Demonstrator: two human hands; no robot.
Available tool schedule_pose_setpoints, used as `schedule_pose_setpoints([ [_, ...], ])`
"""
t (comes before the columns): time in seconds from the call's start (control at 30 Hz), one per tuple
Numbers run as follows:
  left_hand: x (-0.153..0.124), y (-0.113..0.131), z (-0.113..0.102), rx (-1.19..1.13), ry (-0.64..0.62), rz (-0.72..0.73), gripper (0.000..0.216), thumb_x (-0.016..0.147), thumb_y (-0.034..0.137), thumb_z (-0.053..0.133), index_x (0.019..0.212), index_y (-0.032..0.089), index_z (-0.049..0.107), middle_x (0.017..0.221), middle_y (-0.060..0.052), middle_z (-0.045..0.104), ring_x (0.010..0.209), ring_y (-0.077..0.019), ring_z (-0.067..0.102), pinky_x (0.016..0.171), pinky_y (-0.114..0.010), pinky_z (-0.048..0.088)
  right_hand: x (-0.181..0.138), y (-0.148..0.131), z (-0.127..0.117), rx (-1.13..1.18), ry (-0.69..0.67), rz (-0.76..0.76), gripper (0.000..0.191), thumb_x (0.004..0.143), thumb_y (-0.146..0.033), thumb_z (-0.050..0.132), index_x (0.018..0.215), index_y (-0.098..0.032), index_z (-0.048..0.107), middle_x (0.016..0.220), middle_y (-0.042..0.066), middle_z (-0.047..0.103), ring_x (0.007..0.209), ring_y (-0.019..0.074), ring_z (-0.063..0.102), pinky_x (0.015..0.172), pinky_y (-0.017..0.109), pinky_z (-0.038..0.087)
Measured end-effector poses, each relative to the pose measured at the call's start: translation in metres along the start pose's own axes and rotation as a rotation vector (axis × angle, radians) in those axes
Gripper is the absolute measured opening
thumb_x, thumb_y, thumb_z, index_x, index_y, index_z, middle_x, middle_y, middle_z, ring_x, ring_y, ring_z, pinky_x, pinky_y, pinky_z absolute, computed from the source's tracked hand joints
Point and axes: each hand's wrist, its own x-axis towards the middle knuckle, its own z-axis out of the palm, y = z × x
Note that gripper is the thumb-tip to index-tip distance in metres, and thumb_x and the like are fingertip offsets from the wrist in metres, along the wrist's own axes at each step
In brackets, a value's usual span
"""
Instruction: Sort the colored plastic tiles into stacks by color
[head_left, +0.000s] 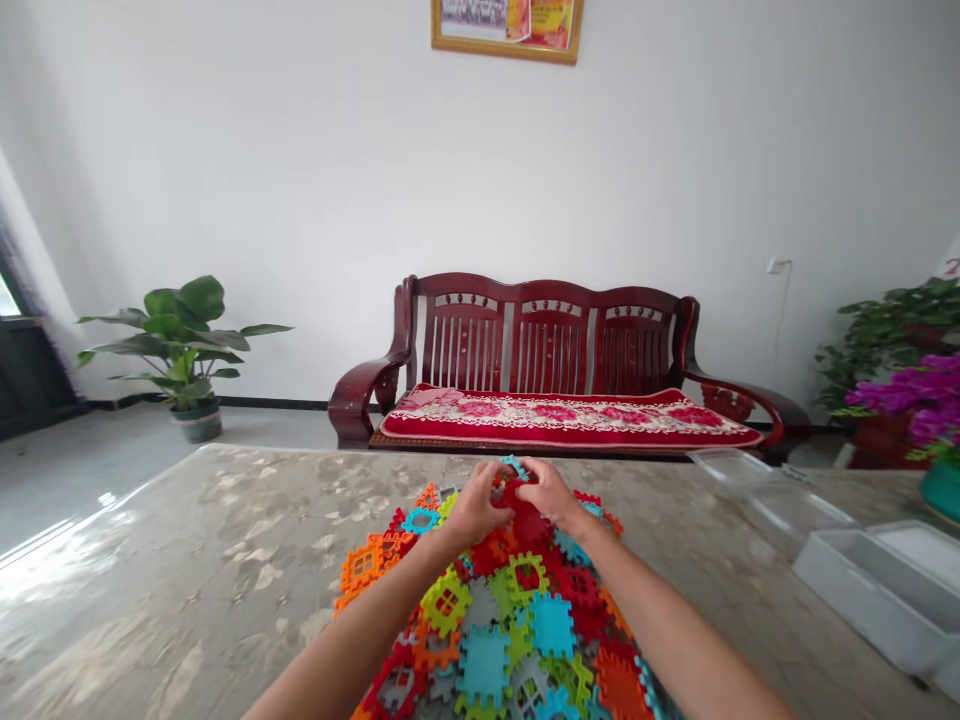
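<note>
A heap of flat interlocking plastic tiles (pixel 487 620) in red, orange, blue, green and grey lies on the marble-patterned table (pixel 225 560) in front of me. Both hands meet at the far side of the heap. My left hand (pixel 476 508) has its fingers curled on a red tile piece (pixel 525 520). My right hand (pixel 547 490) pinches the same red piece from the right. A light blue tile (pixel 514 464) sticks up just above the fingertips. What exactly sits between the fingers is partly hidden.
Clear and grey plastic bins (pixel 870 580) stand at the table's right edge. Beyond the table is a dark red wooden bench (pixel 555 360) with a floral cushion. A potted plant (pixel 184 350) stands on the floor at left, and flowering plants (pixel 911 390) at right.
</note>
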Motion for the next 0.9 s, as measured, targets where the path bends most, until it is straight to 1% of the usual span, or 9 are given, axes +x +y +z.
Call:
schedule_pose_setpoints([
  [0.13, -0.053, 0.032, -0.027, 0.082, -0.157, 0.204, 0.024, 0.069, 0.011, 0.068, 0.090, 0.023, 0.069, 0.113, -0.006, 0.064, 0.110, -0.0237, 0.061, 0.098, -0.038, 0.050, -0.053, -0.017, -0.029, 0.022, -0.232, -0.020, 0.061, 0.056, -0.015, 0.052, 0.114, -0.021, 0.070, 0.111, 0.003, 0.074, 0.103, 0.0250, 0.066, 0.096, 0.039, 0.050],
  [0.23, -0.102, 0.054, -0.029, 0.289, -0.090, 0.185, 0.024, 0.075, 0.010, 0.063, 0.090, 0.027, 0.072, 0.125, -0.007, 0.062, 0.124, -0.0294, 0.055, 0.104, -0.050, 0.045, -0.079, -0.003, -0.061, -0.044, -0.076, 0.057, 0.054, 0.063, -0.022, 0.053, 0.115, -0.020, 0.070, 0.119, 0.007, 0.072, 0.115, 0.0275, 0.063, 0.102, 0.042, 0.047],
  [0.3, -0.138, 0.063, -0.011, 0.393, -0.099, 0.205, 0.027, 0.077, 0.025, 0.071, 0.103, 0.031, 0.070, 0.141, -0.008, 0.053, 0.134, -0.0365, 0.044, 0.108, -0.062, 0.038, -0.087, 0.019, -0.081, -0.189, 0.121, 0.132, 0.052, 0.073, -0.034, 0.052, 0.121, -0.020, 0.067, 0.127, 0.009, 0.068, 0.122, 0.0280, 0.059, 0.104, 0.043, 0.046],
  [0.37, -0.170, 0.066, 0.021, 0.450, -0.174, 0.301, 0.053, 0.073, 0.045, 0.077, 0.124, 0.038, 0.062, 0.155, -0.007, 0.040, 0.141, -0.0430, 0.034, 0.108, -0.070, 0.033, -0.091, 0.042, -0.095, -0.379, 0.278, 0.182, 0.056, 0.078, -0.045, 0.053, 0.127, -0.021, 0.065, 0.139, 0.010, 0.060, 0.133, 0.0283, 0.050, 0.112, 0.044, 0.037],
  [0.4, -0.184, 0.065, 0.040, 0.486, -0.226, 0.402, 0.059, 0.076, 0.048, 0.075, 0.131, 0.042, 0.056, 0.158, -0.007, 0.036, 0.141, -0.0442, 0.034, 0.107, -0.072, 0.033, -0.093, 0.053, -0.099, -0.434, 0.299, 0.212, 0.057, 0.080, -0.048, 0.051, 0.129, -0.021, 0.064, 0.142, 0.010, 0.058, 0.135, 0.0280, 0.048, 0.114, 0.045, 0.034],
  [0.47, -0.203, 0.062, 0.071, 0.566, -0.235, 0.498, 0.053, 0.086, 0.038, 0.067, 0.135, 0.050, 0.049, 0.158, -0.006, 0.039, 0.140, -0.0410, 0.038, 0.106, -0.072, 0.034, -0.095, 0.067, -0.099, -0.507, 0.261, 0.256, 0.057, 0.084, -0.050, 0.048, 0.132, -0.023, 0.062, 0.144, 0.008, 0.056, 0.136, 0.0271, 0.047, 0.116, 0.045, 0.031],
  [0.57, -0.213, 0.059, 0.084, 0.597, -0.280, 0.528, 0.059, 0.087, 0.040, 0.065, 0.142, 0.046, 0.042, 0.160, -0.009, 0.034, 0.141, -0.0416, 0.036, 0.108, -0.074, 0.028, -0.098, 0.071, -0.085, -0.569, 0.151, 0.227, 0.054, 0.089, -0.050, 0.044, 0.134, -0.025, 0.062, 0.143, 0.007, 0.058, 0.135, 0.0253, 0.048, 0.116, 0.044, 0.032],
  [0.7, -0.211, 0.067, 0.041, 0.524, -0.360, 0.473, 0.068, 0.081, 0.060, 0.065, 0.143, 0.040, 0.043, 0.162, -0.008, 0.030, 0.145, -0.0420, 0.028, 0.111, -0.077, 0.013, -0.096, 0.057, -0.053, -0.702, 0.079, 0.226, 0.050, 0.090, -0.048, 0.048, 0.133, -0.028, 0.063, 0.145, 0.006, 0.055, 0.135, 0.0271, 0.048, 0.116, 0.046, 0.031],
  [0.9, -0.214, 0.066, -0.033, 0.540, -0.397, 0.465, 0.059, 0.082, 0.041, 0.068, 0.139, 0.039, 0.050, 0.156, -0.004, 0.043, 0.144, -0.0358, 0.033, 0.116, -0.070, 0.012, -0.091, 0.040, 0.001, -0.808, 0.095, 0.221, 0.048, 0.091, -0.046, 0.051, 0.132, -0.025, 0.063, 0.141, 0.011, 0.057, 0.128, 0.0298, 0.051, 0.109, 0.046, 0.036],
])
